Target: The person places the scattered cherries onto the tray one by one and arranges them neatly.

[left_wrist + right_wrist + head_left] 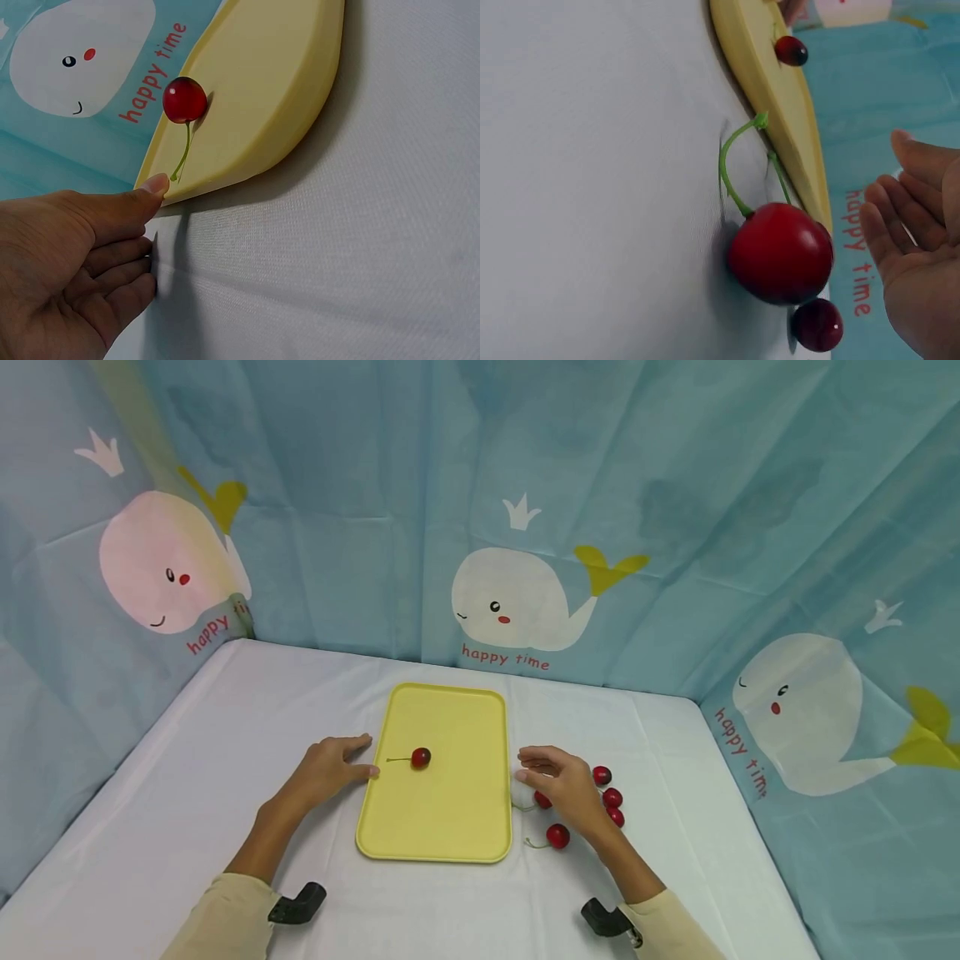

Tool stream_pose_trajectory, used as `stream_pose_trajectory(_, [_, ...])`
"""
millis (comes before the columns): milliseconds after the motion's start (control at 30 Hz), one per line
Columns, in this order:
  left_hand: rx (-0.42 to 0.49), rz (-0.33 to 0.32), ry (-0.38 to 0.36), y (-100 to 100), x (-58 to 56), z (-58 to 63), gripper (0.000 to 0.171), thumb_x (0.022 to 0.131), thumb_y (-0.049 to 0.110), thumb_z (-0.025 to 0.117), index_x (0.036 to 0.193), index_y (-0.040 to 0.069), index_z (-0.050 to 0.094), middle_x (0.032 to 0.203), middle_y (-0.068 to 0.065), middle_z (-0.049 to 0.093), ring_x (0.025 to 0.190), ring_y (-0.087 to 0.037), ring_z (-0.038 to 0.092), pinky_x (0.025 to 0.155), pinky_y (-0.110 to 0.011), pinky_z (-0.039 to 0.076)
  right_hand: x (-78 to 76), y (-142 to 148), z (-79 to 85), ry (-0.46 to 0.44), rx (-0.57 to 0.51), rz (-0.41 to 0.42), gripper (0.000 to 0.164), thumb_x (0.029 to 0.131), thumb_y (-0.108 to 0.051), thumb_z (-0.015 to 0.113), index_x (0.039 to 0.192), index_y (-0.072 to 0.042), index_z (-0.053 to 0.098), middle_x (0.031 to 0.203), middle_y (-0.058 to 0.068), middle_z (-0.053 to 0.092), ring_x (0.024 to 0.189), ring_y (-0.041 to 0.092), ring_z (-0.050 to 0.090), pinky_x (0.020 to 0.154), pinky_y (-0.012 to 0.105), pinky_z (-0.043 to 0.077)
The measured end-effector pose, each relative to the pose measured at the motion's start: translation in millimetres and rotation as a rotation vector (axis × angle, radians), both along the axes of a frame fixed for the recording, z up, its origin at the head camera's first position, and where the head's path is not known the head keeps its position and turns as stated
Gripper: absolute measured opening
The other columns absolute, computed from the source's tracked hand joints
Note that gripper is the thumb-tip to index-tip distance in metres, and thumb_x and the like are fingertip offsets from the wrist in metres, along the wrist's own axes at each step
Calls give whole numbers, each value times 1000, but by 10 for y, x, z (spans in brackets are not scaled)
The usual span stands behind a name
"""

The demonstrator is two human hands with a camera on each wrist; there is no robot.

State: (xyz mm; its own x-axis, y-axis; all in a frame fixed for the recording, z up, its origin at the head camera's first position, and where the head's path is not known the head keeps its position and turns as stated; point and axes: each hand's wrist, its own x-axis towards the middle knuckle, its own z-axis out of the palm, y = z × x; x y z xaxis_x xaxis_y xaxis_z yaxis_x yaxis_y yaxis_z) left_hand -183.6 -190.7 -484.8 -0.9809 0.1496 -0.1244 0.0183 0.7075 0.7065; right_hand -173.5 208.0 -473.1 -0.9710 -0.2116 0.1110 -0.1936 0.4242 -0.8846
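A yellow tray lies in the middle of the white table with one red cherry on it, its green stem pointing left. At the tray's left edge is my left hand, thumb tip right at the rim, near the stem end in the left wrist view, and index finger apart from the thumb. My right hand hovers to the right of the tray with loosely bent fingers and nothing in its grasp. Beneath and around it lie several cherries; a large-looking cherry with a curved stem shows in the right wrist view, and the hand partly hides another cherry.
Right of my right hand, loose cherries sit in a short row. One more cherry lies nearer the front, its stem toward the tray. A blue curtain with printed whales encloses the back and sides of the white tablecloth.
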Motion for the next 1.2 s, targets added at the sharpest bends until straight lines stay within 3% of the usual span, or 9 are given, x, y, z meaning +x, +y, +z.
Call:
stream_pose_trajectory(400, [8,5,4,0,2,-12,71,94,28,81,153,-2,53,158,-24,51,151,-49,40,122,-66,36,32,206,-27,8,-15,28,42,92,-23,85,127,-4,74,124,17,76,111,27,73,93,18,60])
stream_pose_trajectory(933, [3,15,-1,8,10,5,72,94,28,82,153,-2,53,158,-24,50,151,-49,40,122,-65,36,81,398,-124,-5,81,14,38,91,-24,86,126,-13,76,119,8,78,105,20,75,90,20,61])
stream_pose_trajectory(1200, [9,13,-5,-2,0,-5,71,95,28,81,153,-2,53,158,-25,51,151,-49,40,122,-66,36,127,439,-149,-54,102,27,40,91,-24,86,128,-12,76,120,6,78,108,20,75,92,17,59])
